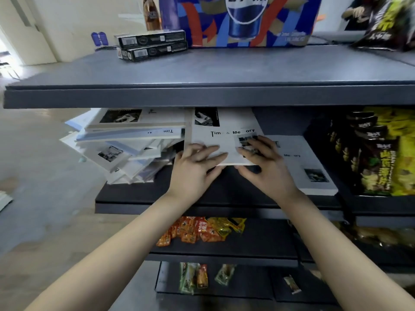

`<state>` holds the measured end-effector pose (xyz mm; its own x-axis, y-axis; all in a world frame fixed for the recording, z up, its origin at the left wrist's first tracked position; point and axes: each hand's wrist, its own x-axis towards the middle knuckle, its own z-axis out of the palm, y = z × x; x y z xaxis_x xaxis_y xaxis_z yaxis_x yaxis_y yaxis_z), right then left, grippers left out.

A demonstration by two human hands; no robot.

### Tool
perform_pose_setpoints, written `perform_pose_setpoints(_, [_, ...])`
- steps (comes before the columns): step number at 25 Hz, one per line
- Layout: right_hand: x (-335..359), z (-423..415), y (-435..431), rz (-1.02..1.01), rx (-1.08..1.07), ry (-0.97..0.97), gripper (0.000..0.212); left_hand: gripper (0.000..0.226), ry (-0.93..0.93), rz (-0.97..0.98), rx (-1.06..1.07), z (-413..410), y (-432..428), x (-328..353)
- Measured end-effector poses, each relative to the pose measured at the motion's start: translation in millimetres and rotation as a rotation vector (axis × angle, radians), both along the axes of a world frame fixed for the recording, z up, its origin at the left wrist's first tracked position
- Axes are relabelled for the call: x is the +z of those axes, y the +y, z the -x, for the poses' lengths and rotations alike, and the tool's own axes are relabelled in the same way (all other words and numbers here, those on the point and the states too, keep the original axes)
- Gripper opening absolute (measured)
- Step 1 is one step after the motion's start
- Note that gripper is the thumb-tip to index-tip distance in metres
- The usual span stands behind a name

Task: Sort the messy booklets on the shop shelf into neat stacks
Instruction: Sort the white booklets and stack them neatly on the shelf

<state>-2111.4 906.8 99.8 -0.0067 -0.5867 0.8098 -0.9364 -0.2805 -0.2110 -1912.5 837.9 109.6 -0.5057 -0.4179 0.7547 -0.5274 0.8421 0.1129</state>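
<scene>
— Where are the hands?

— Both reach into the middle shelf [202, 195]. The left hand [195, 162] and the right hand [267, 167] hold the near edge of a white booklet [221, 140], cover up, with "Time & Memory" printed across it.

— How do the fingers lie?

— Spread on top of the cover on both sides. Each thumb seems to tuck under the near edge, pinching it, though the blur there makes it hard to be sure.

— And the booklet itself?

— Roughly centred on the shelf, its far end reaching back under the top shelf [202, 96]. Its near edge sits raised off the shelf board. Its right corner overlaps a second booklet [312, 169] lying flat, just beside it.

— The rest of them?

— A messy pile [125, 144] to the left, booklets fanned at different angles, some hanging past the shelf's left end.

— Anything else around?

— Yellow-and-black snack bags [377, 153] stand at the right. Up top sit a blue cola carton [242, 19] and two black boxes [152, 44]. Orange packets [193, 230] lie on the shelf below.
</scene>
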Motion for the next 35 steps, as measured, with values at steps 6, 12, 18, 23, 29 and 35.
perform_pose_setpoints(6, [-19.8,72.4,56.2,-0.142,-0.125,0.028,0.037,0.029,-0.037,-0.186,-0.174,79.6,25.1,-25.9])
perform_pose_setpoints(12, [-61.0,130.9,108.2,-0.32,-0.192,0.031,0.041,0.034,-0.174,-0.315,-0.276,147.1,56.8,-70.8])
perform_pose_setpoints(18, [-89.9,171.0,108.8,-0.708,-0.202,-0.088,0.057,0.043,-0.31,-0.398,-0.281,176.6,59.5,-109.8])
perform_pose_setpoints(23, [-87.0,184.4,96.2,-0.766,-0.19,-0.174,0.055,0.045,-0.335,-0.423,-0.179,191.1,51.6,-113.5])
perform_pose_setpoints(29, [-81.6,201.3,77.6,-0.816,-0.164,-0.25,0.053,0.053,-0.346,-0.505,-0.121,204.1,49.6,-101.7])
perform_pose_setpoints(35, [-75.2,198.6,66.5,-0.867,-0.163,-0.321,0.055,0.042,-0.399,-0.605,-0.12,207.1,38.2,-96.8])
